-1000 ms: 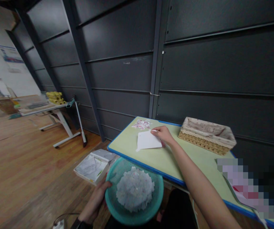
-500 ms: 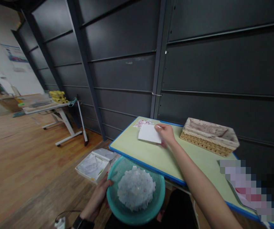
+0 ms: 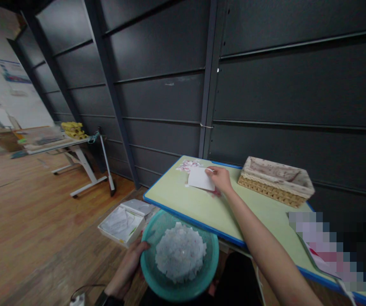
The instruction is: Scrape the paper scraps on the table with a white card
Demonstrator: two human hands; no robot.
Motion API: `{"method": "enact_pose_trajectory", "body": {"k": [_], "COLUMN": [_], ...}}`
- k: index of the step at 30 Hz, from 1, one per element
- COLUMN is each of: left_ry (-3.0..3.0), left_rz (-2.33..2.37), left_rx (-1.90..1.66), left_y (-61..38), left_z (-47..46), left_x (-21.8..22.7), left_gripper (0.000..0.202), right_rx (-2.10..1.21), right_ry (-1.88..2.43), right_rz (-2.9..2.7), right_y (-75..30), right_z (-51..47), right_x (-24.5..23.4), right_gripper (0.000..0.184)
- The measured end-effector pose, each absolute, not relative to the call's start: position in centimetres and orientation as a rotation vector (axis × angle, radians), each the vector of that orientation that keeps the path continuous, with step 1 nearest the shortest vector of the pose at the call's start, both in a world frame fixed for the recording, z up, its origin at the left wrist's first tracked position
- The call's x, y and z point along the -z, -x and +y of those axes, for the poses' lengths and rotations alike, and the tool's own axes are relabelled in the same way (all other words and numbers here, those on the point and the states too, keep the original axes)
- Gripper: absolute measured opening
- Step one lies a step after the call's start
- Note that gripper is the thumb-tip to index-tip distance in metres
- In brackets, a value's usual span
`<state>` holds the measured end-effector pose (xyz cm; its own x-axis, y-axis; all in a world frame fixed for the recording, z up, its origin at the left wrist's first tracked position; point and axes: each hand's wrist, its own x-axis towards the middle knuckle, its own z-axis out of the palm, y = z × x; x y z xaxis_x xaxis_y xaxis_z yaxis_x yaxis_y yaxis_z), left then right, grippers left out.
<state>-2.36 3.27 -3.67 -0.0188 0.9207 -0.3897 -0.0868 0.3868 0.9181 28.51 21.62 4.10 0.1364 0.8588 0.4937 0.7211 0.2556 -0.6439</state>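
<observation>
My left hand grips the left rim of a teal plastic basket, held below the table's front edge. Inside it lies a heap of small whitish pieces that look like cut paper. Over the tabletop, my right hand pinches a white card by its right side. Small white and pinkish scraps lie on the table just behind and left of the card. Something pink shows on the table below my right hand, partly hidden by it.
The light green table has a blue edge. A fabric-lined wicker basket stands at its back right, near a pixelated sheet. An open white box is on the floor at left. A dark panelled wall rises behind.
The card in my right hand has shifted slightly against the table, and a small white scrap now shows by its left edge. The whole view has drifted a little. My left hand keeps its grip.
</observation>
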Motion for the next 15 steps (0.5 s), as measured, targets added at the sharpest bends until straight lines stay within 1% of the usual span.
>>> {"method": "enact_pose_trajectory", "body": {"k": [4,11,15], "left_ry": [-0.826,-0.792,-0.81], "left_rz": [1.309,1.269,1.33], "left_rx": [-0.992,-1.004,-0.992], "left_y": [2.4,2.4,2.7], "left_z": [3.3,3.3,3.6], "left_x": [3.7,3.6,4.4], "left_gripper": [0.043,0.048,0.047], "right_rx": [-0.23,-0.423,-0.352], "right_ry": [1.401,1.24,1.29], "right_rz": [-1.675,-1.685,-1.594], "right_y": [-27.7,-26.7,-27.5], "right_z": [21.4,21.2,21.4], "right_x": [-3.9,-3.8,-4.2], "right_gripper": [0.03,0.03,0.032]}}
